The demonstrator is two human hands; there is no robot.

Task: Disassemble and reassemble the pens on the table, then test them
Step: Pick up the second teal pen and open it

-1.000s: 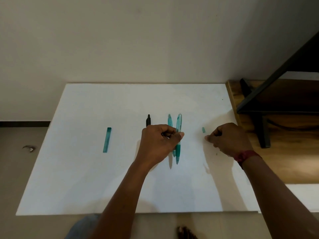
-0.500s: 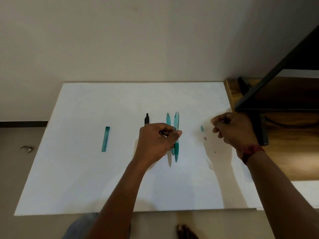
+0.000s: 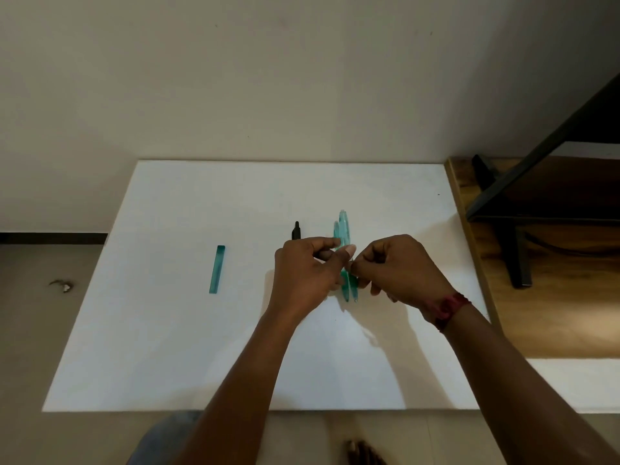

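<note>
Since half a second ago the right hand (image 3: 399,270) has swung in from the right side of the table (image 3: 167,330) and now sits just beside the left hand (image 3: 308,273), their fingertips almost touching, while the left hand has stayed where it was. Both hands hover near the middle of the white table. The left hand has its fingers curled, and its thumb and forefinger pinch a dark part (image 3: 322,254) whose shape cannot be made out. The right hand is also curled, with thumb and forefinger closed on what seems to be a tiny piece (image 3: 351,261), too small to identify. Behind and below the meeting fingers lie two teal pens (image 3: 344,226), side by side and touching, pointing away from the person; their middles are hidden by the hands and their near tips show below the knuckles. A black pen (image 3: 296,231) pokes out from behind the left hand, just to the left of the teal pair. Well apart, on the left part of the table, lies a separate teal tube (image 3: 217,269), flat and nearly parallel to the pens. A red wristband (image 3: 449,308) circles the right wrist. To the right of the table stands a wooden surface (image 3: 536,313) bearing a black metal frame (image 3: 516,243).
</note>
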